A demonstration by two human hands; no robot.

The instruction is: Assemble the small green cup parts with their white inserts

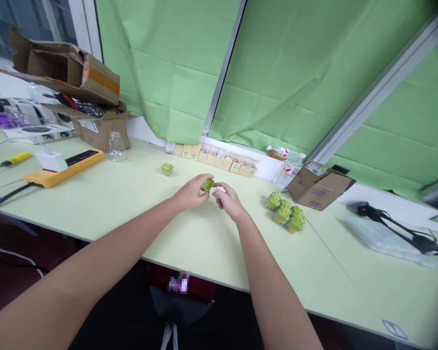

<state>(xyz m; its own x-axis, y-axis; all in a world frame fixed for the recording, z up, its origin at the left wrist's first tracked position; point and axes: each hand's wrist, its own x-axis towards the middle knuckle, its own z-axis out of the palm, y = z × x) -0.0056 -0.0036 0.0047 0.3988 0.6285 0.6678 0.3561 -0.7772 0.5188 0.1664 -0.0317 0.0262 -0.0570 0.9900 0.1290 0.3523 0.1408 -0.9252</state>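
My left hand (191, 192) and my right hand (228, 201) meet above the pale green table top (190, 233). The fingers of my left hand pinch a small green piece (208, 184). My right hand closes on a small white piece (221, 189), partly hidden by its fingers, right next to the green one. A small green and yellow cube-shaped item (167, 168) stands on the table to the left of my hands. To their right lies a cluster of similar green items in clear plastic (285, 214).
A row of small cream boxes (219, 160) lines the back of the table. Further left are a glass jar (116, 147), torn cardboard boxes (69, 73), a yellow power strip (63, 167) and a yellow-handled screwdriver (18, 158). A cardboard box (317, 187) stands back right.
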